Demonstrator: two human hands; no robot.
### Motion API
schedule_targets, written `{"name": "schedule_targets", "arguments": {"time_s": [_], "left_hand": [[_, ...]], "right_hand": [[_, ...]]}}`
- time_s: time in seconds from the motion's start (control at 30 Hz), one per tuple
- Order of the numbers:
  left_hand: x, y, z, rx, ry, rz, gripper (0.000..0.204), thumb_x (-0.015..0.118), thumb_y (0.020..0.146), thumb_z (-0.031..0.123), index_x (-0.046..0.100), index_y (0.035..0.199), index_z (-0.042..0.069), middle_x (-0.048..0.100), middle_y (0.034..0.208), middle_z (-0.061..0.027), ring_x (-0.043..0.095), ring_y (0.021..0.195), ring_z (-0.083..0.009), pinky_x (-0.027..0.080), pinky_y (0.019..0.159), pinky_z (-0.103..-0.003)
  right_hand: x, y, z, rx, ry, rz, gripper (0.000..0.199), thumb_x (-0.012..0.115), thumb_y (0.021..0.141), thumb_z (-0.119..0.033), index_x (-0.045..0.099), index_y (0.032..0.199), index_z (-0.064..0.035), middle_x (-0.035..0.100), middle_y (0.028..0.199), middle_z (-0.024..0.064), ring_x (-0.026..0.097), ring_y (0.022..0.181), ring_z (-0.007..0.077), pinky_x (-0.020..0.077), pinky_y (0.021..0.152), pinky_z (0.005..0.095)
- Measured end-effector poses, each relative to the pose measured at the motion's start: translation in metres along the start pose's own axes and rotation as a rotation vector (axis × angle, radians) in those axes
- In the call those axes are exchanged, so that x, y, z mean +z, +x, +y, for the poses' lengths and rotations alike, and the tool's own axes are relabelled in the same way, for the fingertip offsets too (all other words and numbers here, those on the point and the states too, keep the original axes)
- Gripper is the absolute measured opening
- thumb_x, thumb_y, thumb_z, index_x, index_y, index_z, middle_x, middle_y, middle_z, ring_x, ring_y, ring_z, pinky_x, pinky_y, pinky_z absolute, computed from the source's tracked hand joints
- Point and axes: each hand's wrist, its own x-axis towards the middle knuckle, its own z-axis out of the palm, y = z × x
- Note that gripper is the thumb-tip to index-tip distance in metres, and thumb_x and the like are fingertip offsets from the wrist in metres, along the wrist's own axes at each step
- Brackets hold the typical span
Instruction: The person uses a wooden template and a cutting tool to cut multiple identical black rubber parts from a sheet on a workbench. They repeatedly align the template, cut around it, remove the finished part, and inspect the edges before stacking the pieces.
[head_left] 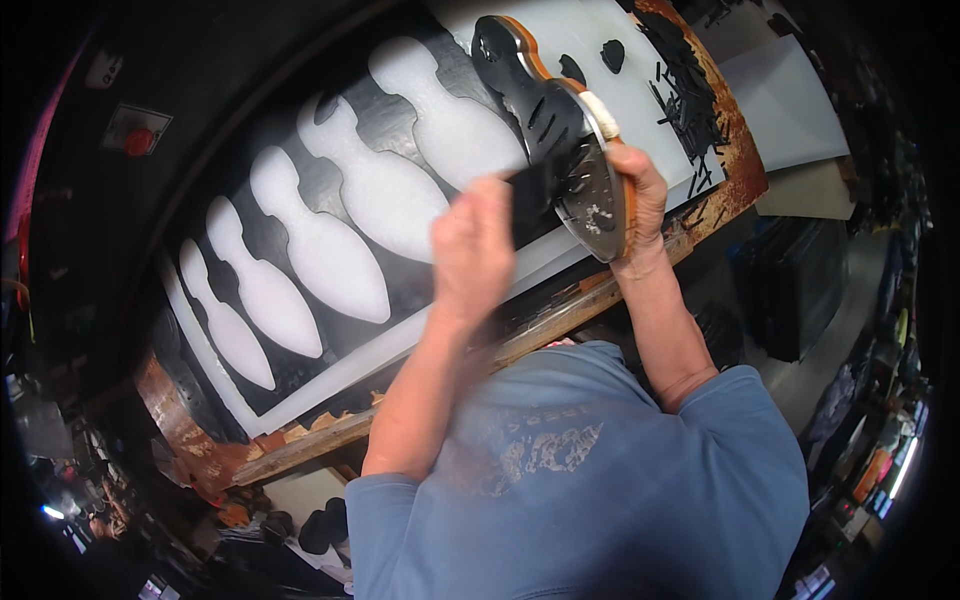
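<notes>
My right hand (640,190) grips the edge of a sole-shaped cutting die (629,215) with an orange-brown outer wall and a bright metal rim. Dark sole-shaped material (555,125) fills the die, with slits across its middle and pale specks near its lower end. My left hand (475,240) is closed in a fist and blurred by motion. At its knuckles is a flat black piece (532,203) that reaches to the die and seems held by the fist. Beneath lies a black sheet (290,130) with several sole-shaped cut-outs showing a white board (340,385).
Black strips and scraps (690,110) are heaped at the board's right end, with a small black offcut (612,56) nearby. A worn wooden edge (550,325) runs along the front. A red button (138,142) sits on the dark machine at left. White sheets (785,100) lie at the right.
</notes>
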Motion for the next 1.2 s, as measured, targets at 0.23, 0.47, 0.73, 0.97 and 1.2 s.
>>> {"name": "schedule_targets", "arguments": {"time_s": [0.23,0.47,0.73,0.97,1.2], "left_hand": [[-0.088,0.012,-0.065,-0.226,-0.492,0.398,0.040,0.049,0.115,0.032,0.068,0.125,-0.002,0.075,0.114,-0.0109,0.074,0.097,-0.0185,0.062,0.085,-0.034],[-0.093,-0.010,-0.080,-0.161,-0.485,0.465,0.038,0.048,0.116,0.029,0.069,0.118,-0.002,0.072,0.106,-0.0072,0.070,0.091,-0.0144,0.061,0.084,-0.033],[-0.084,-0.012,-0.080,-0.079,-0.356,0.516,0.035,0.049,0.116,0.026,0.068,0.109,-0.002,0.069,0.091,-0.0027,0.060,0.078,-0.0087,0.050,0.070,-0.025],[-0.084,-0.014,-0.076,-0.081,-0.353,0.477,0.033,0.049,0.116,0.025,0.067,0.109,-0.001,0.070,0.089,-0.0041,0.061,0.075,-0.0094,0.049,0.068,-0.026],[-0.084,-0.013,-0.079,-0.047,-0.426,0.452,0.035,0.050,0.116,0.028,0.069,0.111,-0.001,0.072,0.094,-0.0041,0.067,0.081,-0.0109,0.055,0.074,-0.027]], "right_hand": [[-0.021,-0.008,-0.029,-0.142,0.082,0.071,0.069,0.066,0.092,-0.028,0.050,0.149,0.0083,0.064,0.133,0.0273,0.068,0.115,0.0366,0.0595,0.098,0.0495],[-0.005,-0.004,-0.096,-0.195,0.080,-0.303,0.112,0.084,0.081,-0.042,0.024,0.163,0.0049,0.020,0.160,0.0443,0.030,0.148,0.0616,0.0363,0.124,0.0634],[-0.031,0.046,-0.019,0.121,0.882,-0.369,0.112,0.092,0.077,-0.034,0.029,0.167,-0.0110,0.020,0.167,0.0316,0.026,0.151,0.0498,0.0406,0.119,0.0569],[-0.022,0.039,-0.022,0.057,0.266,-0.086,0.094,0.066,0.095,-0.065,0.041,0.155,0.0022,0.051,0.142,0.0347,0.060,0.123,0.0479,0.0570,0.103,0.0542],[0.000,0.028,0.006,-0.220,-0.921,0.115,0.123,0.091,0.079,-0.034,0.014,0.161,0.0169,0.058,0.134,0.0253,0.063,0.123,0.0307,0.0491,0.111,0.0418]]}}
